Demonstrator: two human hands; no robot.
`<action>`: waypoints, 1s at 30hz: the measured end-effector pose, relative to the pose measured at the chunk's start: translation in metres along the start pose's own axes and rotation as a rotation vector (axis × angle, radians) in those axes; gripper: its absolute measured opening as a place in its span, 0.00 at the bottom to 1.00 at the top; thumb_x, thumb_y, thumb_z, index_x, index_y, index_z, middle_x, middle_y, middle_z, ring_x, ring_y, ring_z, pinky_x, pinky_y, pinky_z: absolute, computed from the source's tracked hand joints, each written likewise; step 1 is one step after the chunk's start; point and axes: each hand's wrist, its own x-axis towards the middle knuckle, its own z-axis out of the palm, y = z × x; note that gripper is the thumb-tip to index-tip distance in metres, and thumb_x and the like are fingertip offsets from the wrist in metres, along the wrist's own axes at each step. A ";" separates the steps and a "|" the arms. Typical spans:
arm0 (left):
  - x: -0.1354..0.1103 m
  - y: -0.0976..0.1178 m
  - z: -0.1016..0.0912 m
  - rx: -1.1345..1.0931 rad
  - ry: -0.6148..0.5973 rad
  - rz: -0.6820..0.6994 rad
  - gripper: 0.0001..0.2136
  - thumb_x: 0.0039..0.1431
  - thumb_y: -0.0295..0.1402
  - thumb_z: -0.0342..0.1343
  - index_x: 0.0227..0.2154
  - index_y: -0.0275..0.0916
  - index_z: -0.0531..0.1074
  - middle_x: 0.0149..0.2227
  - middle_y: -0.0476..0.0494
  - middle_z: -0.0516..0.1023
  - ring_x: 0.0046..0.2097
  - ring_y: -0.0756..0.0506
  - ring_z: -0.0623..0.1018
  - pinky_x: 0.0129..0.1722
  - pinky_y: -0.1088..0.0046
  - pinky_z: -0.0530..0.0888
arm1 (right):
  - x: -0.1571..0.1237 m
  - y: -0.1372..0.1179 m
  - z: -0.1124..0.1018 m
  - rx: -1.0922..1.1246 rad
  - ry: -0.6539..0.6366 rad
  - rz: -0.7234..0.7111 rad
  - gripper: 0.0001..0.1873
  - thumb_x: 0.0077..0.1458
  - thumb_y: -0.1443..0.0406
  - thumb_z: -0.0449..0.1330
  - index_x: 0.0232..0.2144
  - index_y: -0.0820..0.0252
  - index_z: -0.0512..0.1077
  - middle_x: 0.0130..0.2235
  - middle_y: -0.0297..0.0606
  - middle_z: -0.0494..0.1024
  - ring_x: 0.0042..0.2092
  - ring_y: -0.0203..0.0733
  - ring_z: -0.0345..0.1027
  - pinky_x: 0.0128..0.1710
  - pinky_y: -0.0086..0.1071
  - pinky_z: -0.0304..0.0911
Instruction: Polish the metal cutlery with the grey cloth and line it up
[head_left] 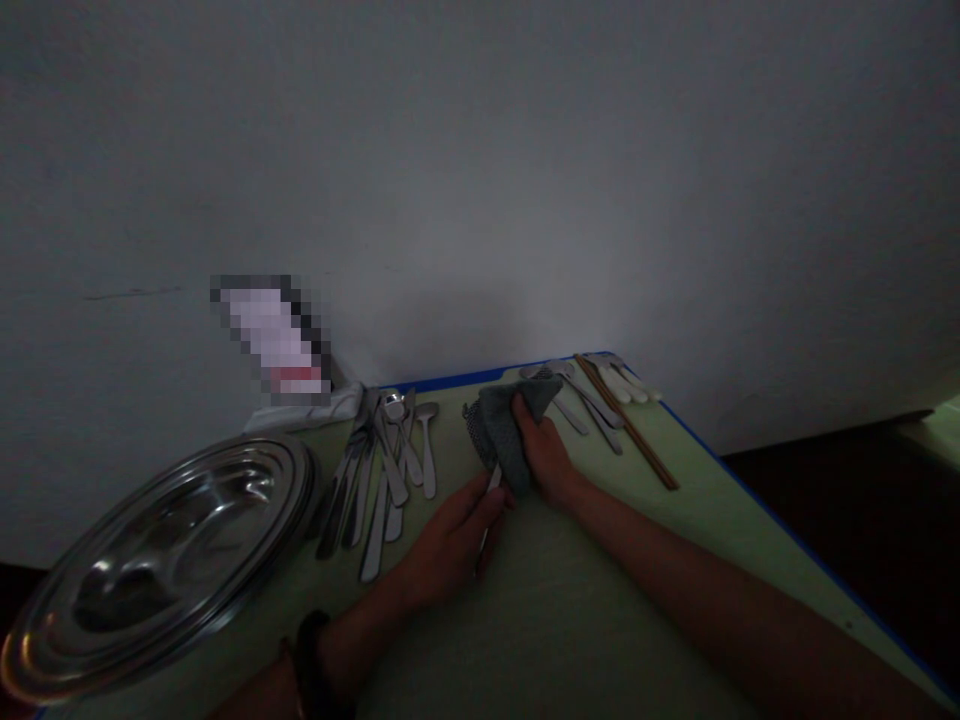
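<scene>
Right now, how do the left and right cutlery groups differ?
The left pile is all metal and overlapping; the right group is sparser and includes wooden chopsticks and white spoons. The left pile lies by the steel tray; the right group near the green table's far corner. Both lie flat on it.

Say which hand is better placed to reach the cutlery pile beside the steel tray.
Probably the left hand: it lies nearest that cutlery pile, though holding a utensil; right hand grips the cloth.

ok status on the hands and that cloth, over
Left hand gripping metal utensil by its handle. Right hand holding grey cloth over its far end. Cutlery pile to the left, chopsticks to the right, neither touched.
</scene>
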 end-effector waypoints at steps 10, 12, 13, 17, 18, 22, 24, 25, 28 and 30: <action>0.011 -0.008 -0.001 -0.172 0.441 0.036 0.16 0.58 0.47 0.44 0.27 0.40 0.66 0.15 0.55 0.62 0.18 0.51 0.64 0.19 0.77 0.62 | 0.002 0.005 0.006 0.020 0.042 -0.140 0.17 0.48 0.56 0.53 0.34 0.63 0.72 0.36 0.40 0.76 0.41 0.44 0.67 0.43 0.33 0.59; 0.012 -0.007 -0.005 -0.175 0.483 0.063 0.15 0.59 0.47 0.44 0.27 0.40 0.65 0.15 0.56 0.63 0.17 0.52 0.63 0.18 0.78 0.61 | 0.001 0.007 0.008 0.000 0.039 -0.181 0.19 0.47 0.57 0.55 0.38 0.64 0.70 0.40 0.42 0.74 0.44 0.44 0.66 0.46 0.34 0.58; 0.012 -0.006 -0.006 -0.164 0.472 0.070 0.15 0.59 0.46 0.44 0.27 0.40 0.65 0.15 0.57 0.62 0.16 0.52 0.63 0.18 0.78 0.61 | 0.000 0.008 0.009 -0.012 0.037 -0.226 0.22 0.46 0.57 0.56 0.42 0.64 0.67 0.43 0.44 0.72 0.46 0.44 0.65 0.48 0.35 0.57; 0.010 0.001 -0.005 -0.075 0.378 0.056 0.15 0.61 0.45 0.42 0.28 0.39 0.66 0.12 0.58 0.61 0.16 0.52 0.63 0.18 0.78 0.60 | -0.010 0.006 0.009 -0.066 0.116 -0.444 0.30 0.52 0.56 0.52 0.56 0.61 0.54 0.53 0.47 0.60 0.51 0.42 0.59 0.51 0.37 0.55; 0.010 0.002 -0.005 -0.049 0.369 0.045 0.16 0.61 0.45 0.42 0.28 0.39 0.66 0.12 0.58 0.61 0.16 0.52 0.63 0.18 0.78 0.60 | -0.013 0.005 0.008 -0.077 0.128 -0.473 0.28 0.54 0.56 0.49 0.56 0.59 0.55 0.52 0.45 0.61 0.51 0.42 0.58 0.51 0.37 0.55; 0.012 0.003 -0.007 0.097 0.277 0.021 0.17 0.60 0.45 0.42 0.26 0.38 0.67 0.13 0.56 0.63 0.19 0.50 0.67 0.21 0.77 0.62 | -0.018 -0.002 0.004 -0.120 -0.064 -0.480 0.19 0.58 0.56 0.45 0.41 0.58 0.70 0.37 0.38 0.72 0.39 0.40 0.65 0.42 0.32 0.59; 0.013 0.001 -0.007 0.170 0.204 0.024 0.18 0.60 0.45 0.42 0.24 0.38 0.67 0.14 0.55 0.64 0.20 0.50 0.68 0.22 0.77 0.62 | -0.018 -0.003 0.004 -0.124 -0.142 -0.440 0.19 0.57 0.55 0.47 0.34 0.58 0.73 0.29 0.35 0.72 0.32 0.39 0.64 0.35 0.31 0.59; 0.014 0.000 -0.007 0.192 0.181 0.024 0.18 0.60 0.44 0.42 0.23 0.38 0.67 0.15 0.55 0.64 0.21 0.50 0.68 0.22 0.77 0.62 | -0.016 -0.002 0.004 -0.108 -0.146 -0.413 0.18 0.55 0.55 0.49 0.31 0.59 0.73 0.27 0.33 0.72 0.30 0.38 0.64 0.32 0.30 0.58; 0.016 -0.002 -0.007 0.202 0.151 0.024 0.18 0.60 0.44 0.41 0.22 0.38 0.65 0.16 0.55 0.64 0.21 0.50 0.68 0.22 0.77 0.61 | -0.011 0.003 0.004 -0.015 -0.115 -0.326 0.14 0.50 0.55 0.54 0.26 0.59 0.72 0.24 0.32 0.71 0.27 0.37 0.62 0.29 0.30 0.57; 0.016 -0.001 -0.007 0.196 0.136 0.026 0.17 0.60 0.45 0.42 0.24 0.38 0.66 0.17 0.55 0.64 0.22 0.51 0.68 0.22 0.77 0.62 | -0.006 0.006 0.003 0.034 -0.076 -0.289 0.14 0.49 0.55 0.55 0.25 0.59 0.70 0.22 0.30 0.69 0.24 0.35 0.60 0.26 0.29 0.55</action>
